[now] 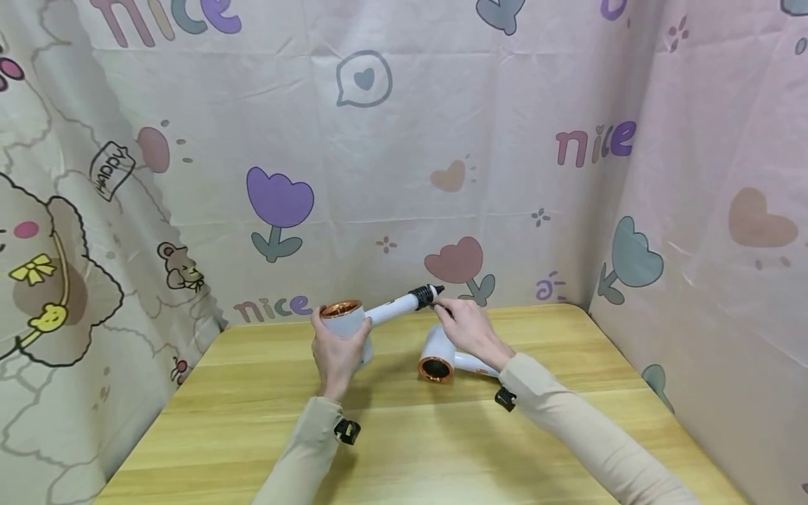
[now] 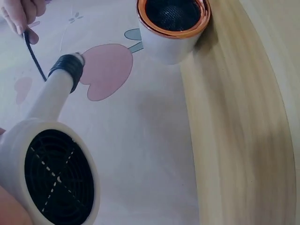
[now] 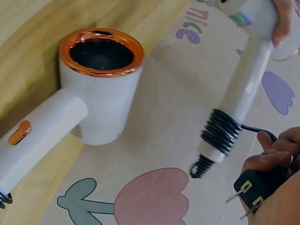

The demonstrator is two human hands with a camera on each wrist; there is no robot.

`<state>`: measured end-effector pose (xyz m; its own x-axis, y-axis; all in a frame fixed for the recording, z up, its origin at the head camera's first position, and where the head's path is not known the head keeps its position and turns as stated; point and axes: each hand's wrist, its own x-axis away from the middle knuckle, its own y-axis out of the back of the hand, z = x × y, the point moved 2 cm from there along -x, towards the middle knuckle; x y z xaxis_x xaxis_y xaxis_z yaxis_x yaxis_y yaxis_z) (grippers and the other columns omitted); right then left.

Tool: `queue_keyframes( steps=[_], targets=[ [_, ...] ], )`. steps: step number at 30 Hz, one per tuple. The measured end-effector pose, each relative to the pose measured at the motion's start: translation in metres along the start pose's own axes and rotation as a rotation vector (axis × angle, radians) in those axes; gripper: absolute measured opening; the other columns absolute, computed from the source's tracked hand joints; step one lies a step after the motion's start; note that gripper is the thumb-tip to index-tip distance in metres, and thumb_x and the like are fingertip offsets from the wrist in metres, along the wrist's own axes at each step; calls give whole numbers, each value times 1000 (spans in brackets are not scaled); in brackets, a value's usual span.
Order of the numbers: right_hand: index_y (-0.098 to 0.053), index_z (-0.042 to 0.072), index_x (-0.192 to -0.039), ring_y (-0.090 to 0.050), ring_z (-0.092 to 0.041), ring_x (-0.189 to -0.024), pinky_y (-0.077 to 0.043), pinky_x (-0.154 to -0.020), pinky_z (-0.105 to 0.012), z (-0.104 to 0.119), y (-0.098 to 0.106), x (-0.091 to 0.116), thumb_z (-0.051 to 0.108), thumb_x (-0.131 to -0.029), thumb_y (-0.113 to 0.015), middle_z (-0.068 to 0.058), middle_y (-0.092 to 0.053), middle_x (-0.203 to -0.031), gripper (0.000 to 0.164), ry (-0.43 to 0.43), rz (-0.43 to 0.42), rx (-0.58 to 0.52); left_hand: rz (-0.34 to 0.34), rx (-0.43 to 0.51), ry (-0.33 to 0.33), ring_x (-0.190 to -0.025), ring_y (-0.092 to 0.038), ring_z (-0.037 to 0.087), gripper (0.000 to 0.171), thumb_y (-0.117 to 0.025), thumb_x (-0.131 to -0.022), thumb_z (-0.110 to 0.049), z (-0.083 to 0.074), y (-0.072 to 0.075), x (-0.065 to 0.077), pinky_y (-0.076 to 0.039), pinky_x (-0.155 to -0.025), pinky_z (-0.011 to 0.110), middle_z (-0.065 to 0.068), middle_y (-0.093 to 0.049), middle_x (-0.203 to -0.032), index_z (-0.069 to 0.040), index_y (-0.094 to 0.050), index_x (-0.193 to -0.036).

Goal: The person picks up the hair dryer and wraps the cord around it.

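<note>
My left hand grips the barrel of a white hair dryer above the table, copper-rimmed end up and handle slanting to the right. Black cord is wound in several turns round the handle's end. A length of it runs from the coil to my right hand, whose curled fingers hold it together with a black two-pin plug. The dryer's dark rear grille faces the left wrist camera. Beneath my right hand, a second white hair dryer lies on the table, its handle partly hidden by my wrist in the head view.
The wood-grain table has a printed fabric curtain behind it and on both sides. A small black device is strapped to my left wrist, and another to my right.
</note>
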<state>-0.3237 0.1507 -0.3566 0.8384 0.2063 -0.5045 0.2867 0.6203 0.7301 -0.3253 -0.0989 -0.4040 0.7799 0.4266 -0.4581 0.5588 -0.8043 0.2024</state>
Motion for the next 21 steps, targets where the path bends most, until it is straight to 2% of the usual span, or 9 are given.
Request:
queue_keyframes(
  steps=[1,3,6,8,10,12,14,18,21],
  targets=[
    [-71,14,-105,-39,-10,-52,-31,-49,-24,-1,-1,1,20,-103,-47,2,-53,-65,25,4,11,-10,-7,13,4,-87,-63,36,95,-86,-70,-40,1,0,0,-55,-70,46,22,-65,-108,-14,-33,-145],
    [-70,15,-109,-40,-12,-54,-33,-50,-25,-3,-5,3,18,-103,-45,1,-51,-66,26,11,27,-21,-14,39,26,-88,-63,36,96,-86,-70,-39,1,0,0,-55,-72,47,23,-64,-109,-13,-33,-145],
    [-69,10,-117,-60,-15,-71,-50,-62,-31,-5,-13,7,14,-103,-45,-2,-67,-84,27,42,21,-24,-16,81,85,-90,-62,35,94,-86,-71,-38,3,1,0,-54,-73,45,22,-63,-110,-13,-33,-145],
    [-65,8,-127,-64,-19,-80,-53,-69,-35,-8,-17,10,12,-103,-45,-8,-71,-98,31,52,31,-25,-12,112,130,-90,-61,33,91,-86,-72,-37,5,-1,-2,-53,-72,40,20,-62,-110,-13,-34,-143],
    [-62,5,-130,-63,-18,-78,-54,-69,-33,-11,-20,12,11,-103,-45,-10,-72,-100,33,56,69,-70,-1,169,181,-92,-60,30,87,-85,-73,-35,8,-1,-3,-53,-72,36,17,-60,-112,-12,-36,-141],
    [-62,4,-129,-55,-15,-68,-48,-61,-27,-16,-20,13,13,-103,-45,-10,-68,-90,32,7,154,-188,19,247,239,-93,-59,25,82,-85,-74,-33,10,-2,-3,-54,-72,31,14,-57,-113,-10,-38,-138],
    [-64,3,-126,-48,-12,-64,-42,-55,-23,-23,-18,12,16,-103,-46,-7,-63,-81,31,-79,255,-360,51,349,311,-91,-59,21,78,-84,-76,-30,12,-3,-3,-56,-71,29,12,-53,-116,-9,-38,-136],
    [-59,-6,-128,-52,-9,-73,-45,-58,-19,-40,-12,12,18,-102,-51,-1,-63,-87,36,-298,441,-737,126,532,449,-86,-62,17,74,-80,-81,-25,16,-5,-3,-59,-71,31,10,-49,-119,-8,-36,-138],
    [-54,-10,-131,-54,-8,-74,-46,-57,-19,-51,-8,11,18,-101,-53,1,-64,-90,41,-422,534,-902,215,606,532,-83,-64,14,70,-77,-84,-28,18,-6,-2,-59,-73,32,6,-54,-114,-10,-36,-138]
  ],
)
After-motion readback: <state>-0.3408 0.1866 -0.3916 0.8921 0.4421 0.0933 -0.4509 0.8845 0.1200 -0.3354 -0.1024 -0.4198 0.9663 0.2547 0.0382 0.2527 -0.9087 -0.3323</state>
